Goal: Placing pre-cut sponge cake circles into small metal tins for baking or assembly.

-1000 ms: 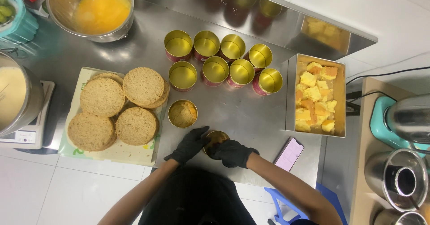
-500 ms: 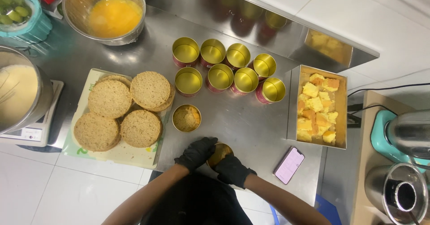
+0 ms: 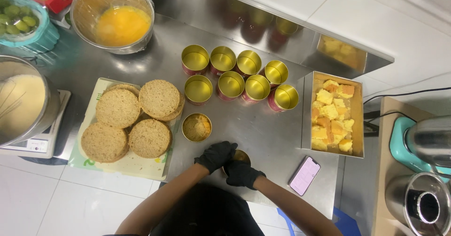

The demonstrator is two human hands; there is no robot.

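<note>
We see one gold tin (image 3: 196, 127) already filled with cake. Our left hand (image 3: 215, 155) and right hand (image 3: 241, 174) (both in black gloves) grip a second tin (image 3: 240, 157) on the table (image 3: 263, 132); eight empty tins (image 3: 239, 78) remain.

My gloved left hand (image 3: 215, 155) and right hand (image 3: 241, 174) meet low at the frame's centre, fingers curled, bare forearms angling in from below.
</note>
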